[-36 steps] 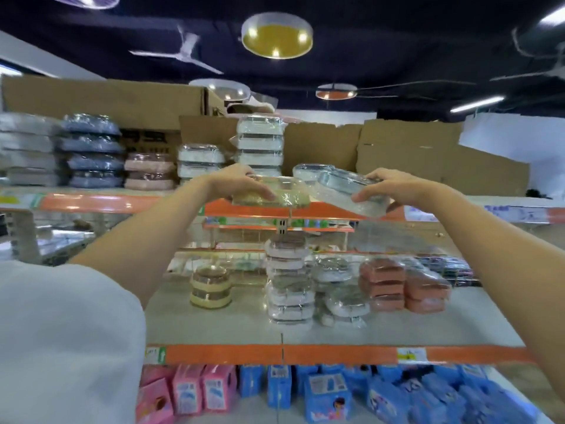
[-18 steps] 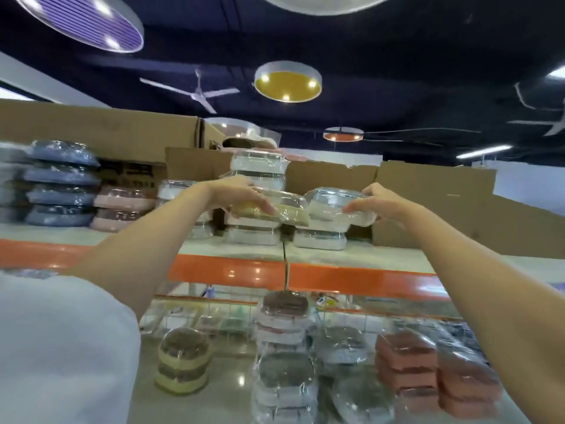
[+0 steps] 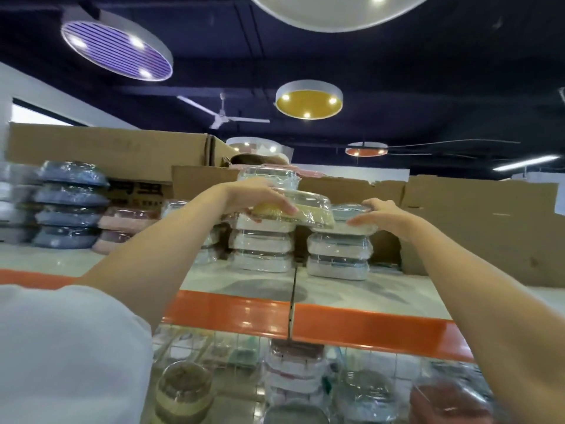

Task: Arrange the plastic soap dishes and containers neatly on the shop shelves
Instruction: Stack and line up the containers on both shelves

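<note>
The left hand (image 3: 260, 198) is gripping a yellow wrapped soap dish (image 3: 308, 211) from above, holding it over the white stack (image 3: 263, 249) on the top shelf (image 3: 351, 292). The right hand (image 3: 383, 217) is cupping a clear-lidded white dish (image 3: 348, 214) that is sitting atop the neighbouring stack (image 3: 337, 258).

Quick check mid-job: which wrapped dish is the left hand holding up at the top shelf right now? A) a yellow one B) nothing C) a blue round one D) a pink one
A: the left hand grips a yellow dish in clear wrap, beside the white stack on the top shelf.
</note>
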Available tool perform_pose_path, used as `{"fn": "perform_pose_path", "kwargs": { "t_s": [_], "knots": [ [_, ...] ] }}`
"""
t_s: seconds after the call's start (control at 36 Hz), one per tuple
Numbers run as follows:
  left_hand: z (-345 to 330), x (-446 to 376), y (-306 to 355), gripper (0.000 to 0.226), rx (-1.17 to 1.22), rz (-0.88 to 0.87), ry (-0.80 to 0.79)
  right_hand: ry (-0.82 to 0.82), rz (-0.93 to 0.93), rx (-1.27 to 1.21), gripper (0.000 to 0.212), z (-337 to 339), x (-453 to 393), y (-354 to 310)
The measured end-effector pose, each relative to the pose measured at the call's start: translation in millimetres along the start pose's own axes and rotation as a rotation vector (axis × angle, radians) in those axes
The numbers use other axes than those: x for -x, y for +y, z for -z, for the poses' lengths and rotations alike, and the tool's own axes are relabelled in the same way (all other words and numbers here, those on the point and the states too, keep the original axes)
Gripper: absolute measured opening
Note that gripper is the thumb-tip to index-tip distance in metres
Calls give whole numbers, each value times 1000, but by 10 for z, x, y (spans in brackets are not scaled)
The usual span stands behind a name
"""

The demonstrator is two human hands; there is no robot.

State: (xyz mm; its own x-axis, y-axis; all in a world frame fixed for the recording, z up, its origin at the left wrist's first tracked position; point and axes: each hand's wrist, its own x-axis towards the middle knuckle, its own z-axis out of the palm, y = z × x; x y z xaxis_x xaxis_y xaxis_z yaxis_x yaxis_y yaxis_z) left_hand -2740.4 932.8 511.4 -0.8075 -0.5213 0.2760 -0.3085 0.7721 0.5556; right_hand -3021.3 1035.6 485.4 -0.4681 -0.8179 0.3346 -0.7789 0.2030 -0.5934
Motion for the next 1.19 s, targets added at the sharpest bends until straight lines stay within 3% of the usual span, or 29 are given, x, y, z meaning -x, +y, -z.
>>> {"fn": "perform_pose_path", "kwargs": {
  "t_s": [0.11,0.22,0.33,0.42,0.5,0.53,0.61,0.67,0.92,1.06,1.08,1.14,1.19],
  "knots": [
    [-83,-52,91,17,1,34,-4,-24,19,-68,97,-1,-94,99],
    [-197,-115,167,42,-11,60,11,-43,28,-128,80,-49,-138,166],
    [-324,-158,299,41,6,65,-9,-73,32,-103,76,-38,-140,256],
    [-417,-223,430,53,28,65,3,-84,54,-107,74,65,-96,329],
    [-544,-318,581,82,-8,25,25,-75,61,-93,73,232,-31,433],
    [-593,-348,639,81,-18,14,26,-70,60,-88,72,299,-7,481],
    [-761,-469,817,42,-2,16,17,-53,49,-77,66,511,60,658],
    [-885,-566,932,33,-20,3,15,-36,37,-70,59,647,111,789],
    [-1596,-1009,1357,45,-25,-32,-104,-6,-61,-110,38,1052,387,1401],
    [-1974,-1237,1350,43,-69,11,-52,14,-120,-133,36,1071,418,1644],
    [-2031,-1275,1332,44,-90,22,-49,17,-126,-127,35,1066,412,1675],
    [-2127,-1312,1297,80,-128,46,-29,27,-136,-98,33,1049,385,1718],
    [-2207,-1336,1255,95,-130,87,-17,31,-141,-82,34,1019,342,1753]
  ]
}}
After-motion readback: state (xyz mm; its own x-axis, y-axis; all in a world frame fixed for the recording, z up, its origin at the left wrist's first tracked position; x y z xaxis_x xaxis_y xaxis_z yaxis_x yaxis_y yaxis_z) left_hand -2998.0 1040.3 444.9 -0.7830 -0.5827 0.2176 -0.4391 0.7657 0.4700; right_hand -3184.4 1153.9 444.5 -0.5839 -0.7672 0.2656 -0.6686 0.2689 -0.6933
